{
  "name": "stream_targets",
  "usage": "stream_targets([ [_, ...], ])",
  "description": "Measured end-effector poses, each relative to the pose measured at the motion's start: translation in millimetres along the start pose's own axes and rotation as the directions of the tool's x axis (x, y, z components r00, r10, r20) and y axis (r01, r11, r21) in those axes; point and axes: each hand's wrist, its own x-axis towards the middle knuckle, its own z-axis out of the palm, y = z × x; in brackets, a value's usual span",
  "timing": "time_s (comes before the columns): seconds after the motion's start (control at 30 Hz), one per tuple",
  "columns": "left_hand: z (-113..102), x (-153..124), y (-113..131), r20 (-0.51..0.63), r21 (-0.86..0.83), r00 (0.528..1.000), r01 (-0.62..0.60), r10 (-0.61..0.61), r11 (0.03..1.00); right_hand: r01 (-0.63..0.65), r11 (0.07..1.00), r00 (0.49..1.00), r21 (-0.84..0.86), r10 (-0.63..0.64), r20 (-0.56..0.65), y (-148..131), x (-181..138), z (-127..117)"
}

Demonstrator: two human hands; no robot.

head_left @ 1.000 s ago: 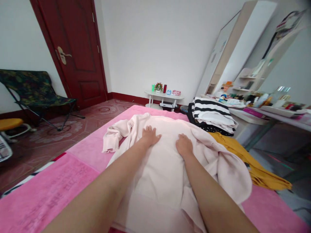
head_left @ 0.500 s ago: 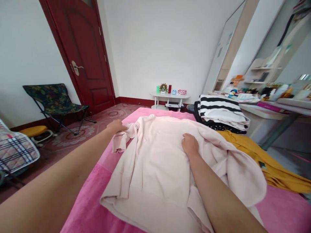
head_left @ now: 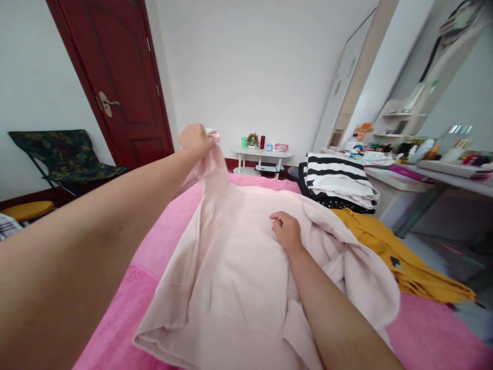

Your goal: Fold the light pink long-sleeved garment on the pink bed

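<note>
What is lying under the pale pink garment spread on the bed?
A bright pink bed cover shows around the pale pink garment on the left and at the near right. A mustard cloth reaches under its right edge. Whatever lies beneath its middle is covered.

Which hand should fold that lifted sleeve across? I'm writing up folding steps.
Probably the left hand: it already grips the sleeve, raised above the pale pink top. The right hand rests on the top's middle, pinning it.
</note>
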Motion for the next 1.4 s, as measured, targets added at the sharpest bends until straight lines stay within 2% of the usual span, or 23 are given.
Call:
stream_targets([
  [0.03,-2.8,-2.3,23.6,-0.102,-0.034,0.994,-0.046,0.043,0.998,0.098,0.995,0.994,0.020,-0.099,0.047,-6.4,-1.7,0.4],
  [0.07,-3.1,-9.6,46.0,-0.116,-0.084,0.985,-0.138,0.128,0.987,0.190,0.981,0.976,0.034,-0.193,0.106,-14.1,-3.7,0.9],
  [0.1,-1.0,-21.7,65.7,-0.070,-0.153,0.949,-0.313,0.306,0.937,0.271,0.962,0.946,0.043,-0.274,0.170,-22.7,-5.9,1.4],
  [0.13,3.1,-37.7,81.2,-0.013,-0.230,0.869,-0.485,0.495,0.844,0.339,0.940,0.911,0.045,-0.340,0.233,-31.7,-8.3,1.9],
  [0.2,15.4,-76.4,95.6,0.051,-0.337,0.655,-0.699,0.754,0.630,0.433,0.901,0.847,0.024,-0.416,0.331,-48.8,-13.0,3.1],
  [0.23,22.5,-96.6,94.0,0.084,-0.356,0.598,-0.729,0.797,0.585,0.462,0.887,0.827,-0.003,-0.430,0.363,-55.9,-15.0,3.8],
  [0.27,29.7,-115.6,87.2,0.140,-0.349,0.595,-0.719,0.792,0.601,0.479,0.877,0.816,-0.038,-0.429,0.387,-61.5,-16.4,4.7],
  [0.3,36.5,-132.8,76.2,0.224,-0.311,0.630,-0.677,0.744,0.667,0.483,0.872,0.815,-0.075,-0.417,0.401,-65.5,-17.4,5.5],
  [0.37,46.8,-160.4,47.3,0.385,-0.153,0.730,-0.553,0.565,0.819,0.468,0.875,0.827,-0.125,-0.383,0.412,-69.4,-17.8,7.5],
  [0.4,49.7,-171.0,32.1,0.429,-0.063,0.770,-0.496,0.472,0.866,0.451,0.882,0.836,-0.137,-0.364,0.410,-69.9,-17.5,8.6],
  [0.47,50.1,-188.3,5.9,0.479,0.086,0.815,-0.413,0.326,0.907,0.399,0.902,0.864,-0.161,-0.312,0.394,-69.7,-16.5,11.2],
  [0.57,40.1,-209.0,-16.8,0.560,0.229,0.809,-0.360,0.181,0.905,0.319,0.910,0.911,-0.264,-0.217,0.352,-70.8,-15.1,16.5],
  [0.67,29.8,-223.2,-25.0,0.631,0.311,0.773,-0.327,0.063,0.892,0.304,0.874,0.929,-0.379,-0.185,0.320,-73.4,-11.5,23.4],
  [0.73,27.6,-226.9,-29.4,0.646,0.315,0.763,-0.300,0.028,0.900,0.288,0.839,0.941,-0.462,-0.158,0.298,-73.5,-6.1,28.2],
  [0.83,29.7,-226.2,-39.2,0.625,0.287,0.781,-0.245,0.013,0.926,0.219,0.794,0.959,-0.567,-0.066,0.277,-69.4,5.0,34.4],
  [0.93,33.2,-225.5,-46.8,0.590,0.299,0.807,-0.205,-0.012,0.932,0.182,0.773,0.953,-0.608,0.013,0.303,-62.2,13.4,38.2],
  [1.07,38.6,-230.8,-46.3,0.586,0.352,0.809,-0.202,-0.046,0.914,0.143,0.787,0.961,-0.600,0.036,0.275,-54.7,14.7,40.0],
  [1.2,46.4,-228.9,-47.4,0.576,0.376,0.816,-0.211,-0.049,0.902,0.088,0.846,0.974,-0.525,0.037,0.222,-50.6,11.7,38.0],
  [1.3,44.0,-210.6,-54.4,0.550,0.331,0.831,-0.124,-0.084,0.935,0.049,0.898,0.986,-0.438,0.026,0.164,-47.2,10.9,36.1],
  [1.4,26.5,-181.6,-57.2,0.485,0.184,0.869,0.007,-0.097,0.983,-0.012,0.931,0.994,-0.364,0.053,0.101,-43.1,12.5,35.5],
])
